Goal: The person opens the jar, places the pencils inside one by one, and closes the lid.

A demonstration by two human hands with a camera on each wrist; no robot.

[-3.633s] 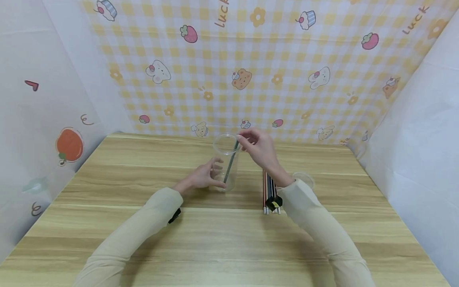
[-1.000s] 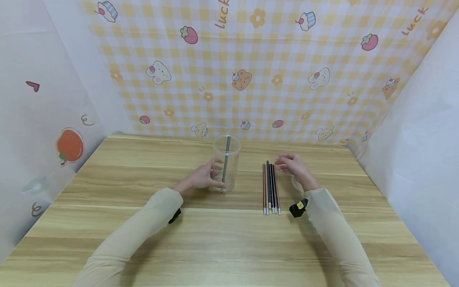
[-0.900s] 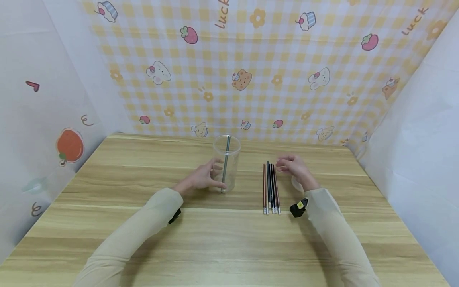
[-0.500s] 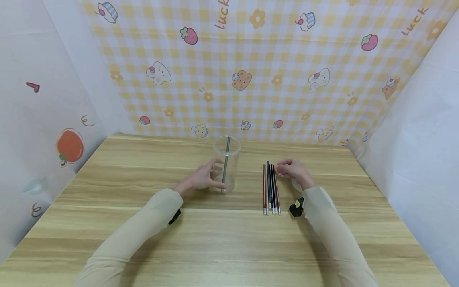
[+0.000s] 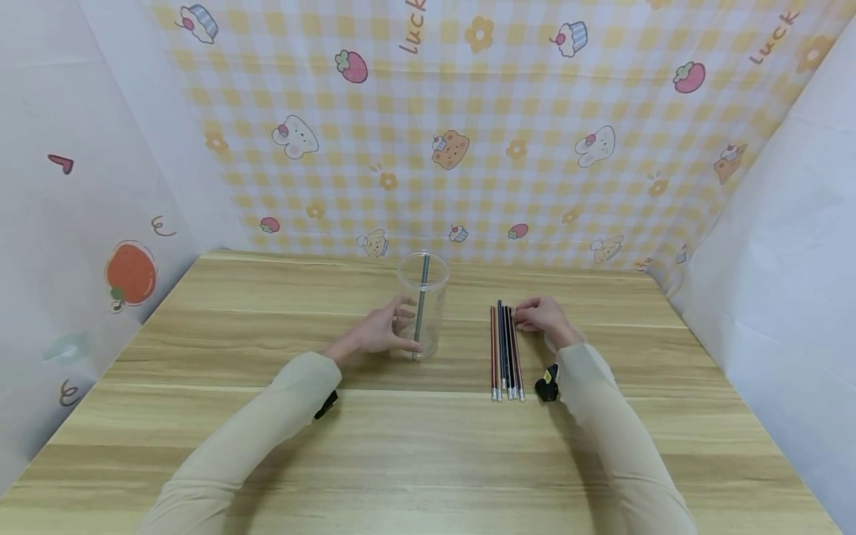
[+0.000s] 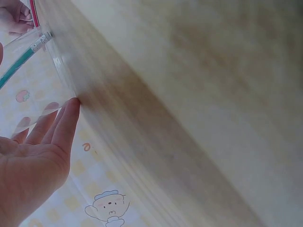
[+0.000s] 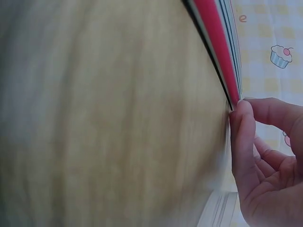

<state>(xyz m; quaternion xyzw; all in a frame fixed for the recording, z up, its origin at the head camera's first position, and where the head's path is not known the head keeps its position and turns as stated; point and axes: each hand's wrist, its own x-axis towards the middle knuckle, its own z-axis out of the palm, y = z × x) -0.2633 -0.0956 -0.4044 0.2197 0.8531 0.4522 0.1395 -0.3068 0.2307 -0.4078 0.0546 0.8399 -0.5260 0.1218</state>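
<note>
A clear plastic cup point(image 5: 435, 312) stands on the table with one dark green pencil point(image 5: 421, 305) leaning inside it. My left hand point(image 5: 377, 328) holds the cup low on its left side, thumb in front and fingers behind. In the left wrist view the green pencil's eraser end point(image 6: 41, 41) rests at the cup's bottom. To the right, several pencils point(image 5: 504, 349) lie side by side, eraser ends toward me. At their far end my right hand point(image 5: 543, 316) pinches the tip of the outermost red pencil point(image 7: 220, 38) between thumb and forefinger.
A clear round lid point(image 5: 551, 343) lies partly hidden under my right wrist. The wooden table point(image 5: 428, 461) meets a yellow checked cloth point(image 5: 374, 148) at the back, with white cloth on both sides.
Earlier my right hand held the green pencil at the cup's rim; now that pencil leans freely inside. The right hand has moved right to the pencil row and closed on a tip.
</note>
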